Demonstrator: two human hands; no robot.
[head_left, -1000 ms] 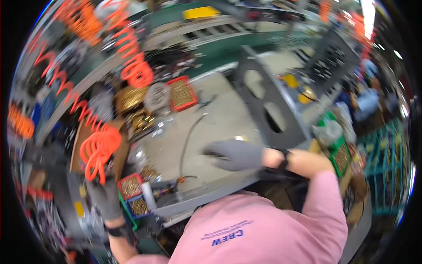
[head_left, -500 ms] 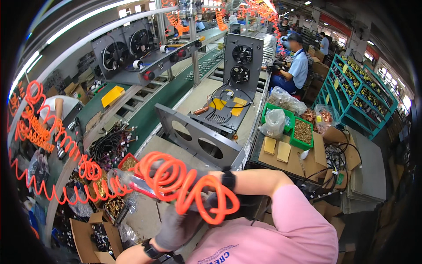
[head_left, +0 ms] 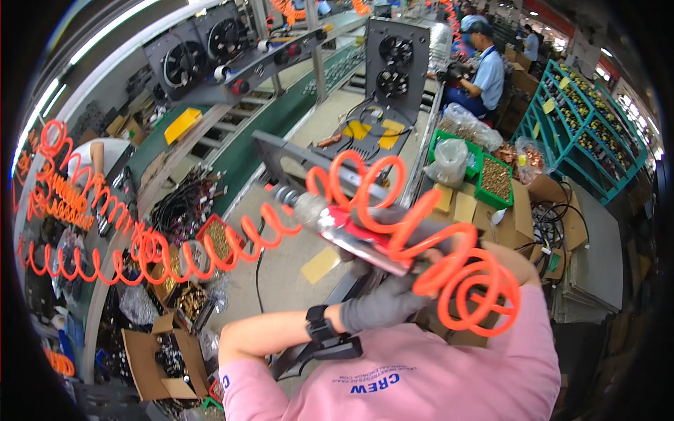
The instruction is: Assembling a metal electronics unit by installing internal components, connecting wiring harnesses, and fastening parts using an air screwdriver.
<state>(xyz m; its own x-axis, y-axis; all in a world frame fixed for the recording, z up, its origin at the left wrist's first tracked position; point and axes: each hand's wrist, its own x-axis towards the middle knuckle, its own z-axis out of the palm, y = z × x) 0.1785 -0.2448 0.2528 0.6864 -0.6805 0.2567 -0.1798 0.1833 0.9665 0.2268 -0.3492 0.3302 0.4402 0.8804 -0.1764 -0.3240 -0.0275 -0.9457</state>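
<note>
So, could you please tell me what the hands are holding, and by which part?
The gloved left hand grips the pneumatic tool around its rear body; the right hand's hold is hidden by the orange coiled hose.

The left hand point(head_left: 382, 305) wears a grey knit cloth glove, matt and slightly fuzzy. The pneumatic screwdriver point(head_left: 351, 228) has a glossy red body and a bright metal nose. The coiled hose point(head_left: 449, 266) is smooth, shiny orange plastic. The upright panel point(head_left: 309, 165) looks like dull grey sheet metal. The boxes point(head_left: 151, 354) are plain brown cardboard. The shirt point(head_left: 421, 379) is soft pink cloth.
</note>
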